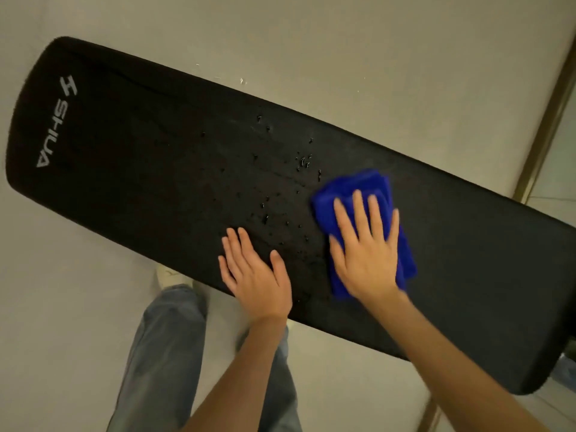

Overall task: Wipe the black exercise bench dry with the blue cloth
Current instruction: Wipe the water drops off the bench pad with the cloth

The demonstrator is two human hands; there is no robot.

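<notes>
Bench [156,145] runs diagonally over the floor [343,42]. We have the right hand [364,254] flat on the cloth [352,187], right of the droplets [274,185]. The left hand [255,275] is on the near edge, left of it. Shoe [170,275], probably ours, on floor nearer us.

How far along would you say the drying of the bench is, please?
Roughly partway. The black bench shows no drops right of the blue cloth, so that stretch looks wiped. The right hand presses the cloth flat mid-bench while the left hand rests on the near edge. Water droplets left of the cloth are yet to be wiped.
</notes>
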